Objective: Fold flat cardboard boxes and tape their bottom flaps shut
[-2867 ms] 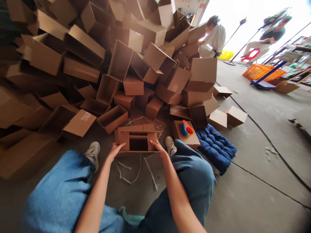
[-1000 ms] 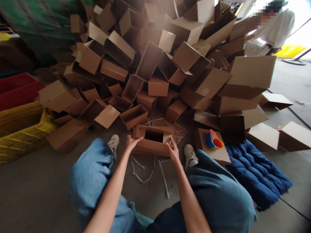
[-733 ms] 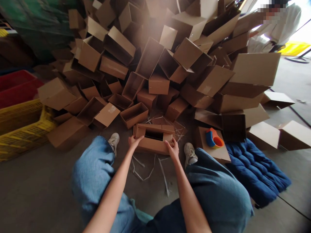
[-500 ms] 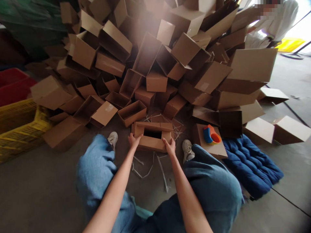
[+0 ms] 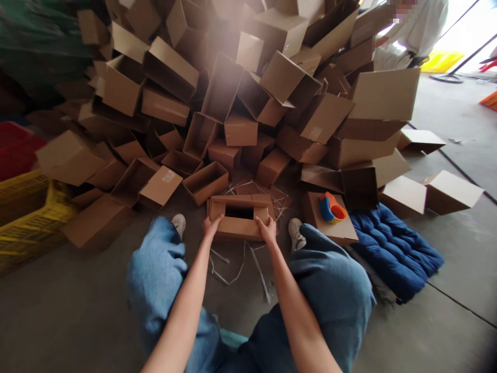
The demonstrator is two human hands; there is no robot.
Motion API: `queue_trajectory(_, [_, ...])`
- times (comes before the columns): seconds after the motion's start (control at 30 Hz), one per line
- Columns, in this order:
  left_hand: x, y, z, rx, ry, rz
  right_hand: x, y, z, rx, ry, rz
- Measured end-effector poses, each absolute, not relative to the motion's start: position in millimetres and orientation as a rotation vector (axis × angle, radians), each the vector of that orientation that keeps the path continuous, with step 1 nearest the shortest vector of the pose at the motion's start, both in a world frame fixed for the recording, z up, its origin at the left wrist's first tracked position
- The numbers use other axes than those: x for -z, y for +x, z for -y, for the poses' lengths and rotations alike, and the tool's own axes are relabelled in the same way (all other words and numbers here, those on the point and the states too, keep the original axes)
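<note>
Between my feet is a small cardboard box (image 5: 239, 226), its end flaps folded in and a dark rectangular opening in the top. My left hand (image 5: 212, 226) grips its left end, thumb on the upper face. At the right end, my right hand (image 5: 267, 229) holds the box the same way, fingers round the side. Behind and beneath it, more flat cardboard (image 5: 267, 199) shows in part. Loose white strapping strips (image 5: 259, 269) lie on the floor just in front of the box. An orange and blue tape dispenser (image 5: 332, 207) rests on a closed carton (image 5: 310, 211) to the right.
A large heap of open cardboard boxes (image 5: 240, 129) rises ahead. Left stand a yellow crate (image 5: 27, 199) and a red bin (image 5: 17, 150). On the right lies a blue cushion (image 5: 392, 251). Another person (image 5: 421, 31) is at the far right, beyond the heap.
The camera view has shifted slightly to the right. Both hands keep hold of the box ends, and the box sits in nearly the same place.
</note>
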State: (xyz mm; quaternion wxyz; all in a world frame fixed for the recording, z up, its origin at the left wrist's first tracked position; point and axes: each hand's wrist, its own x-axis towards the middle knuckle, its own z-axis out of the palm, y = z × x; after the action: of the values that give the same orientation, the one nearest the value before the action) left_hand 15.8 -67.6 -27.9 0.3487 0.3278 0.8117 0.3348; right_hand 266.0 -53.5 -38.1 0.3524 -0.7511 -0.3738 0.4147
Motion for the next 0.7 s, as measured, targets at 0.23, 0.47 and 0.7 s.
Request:
queue_trajectory(0.23, [19,-6,81,-0.761,0.891,-2.065,31,279,55,-1.146,-1.961,1.138])
queue_trajectory(0.47, [30,4,80,-0.857,0.73,-2.086,-10,274,61,-0.46,-1.851,1.674])
queue_trajectory(0.7, [51,18,74,-1.07,0.681,-1.969,-36,239,61,-0.351,-1.587,2.481])
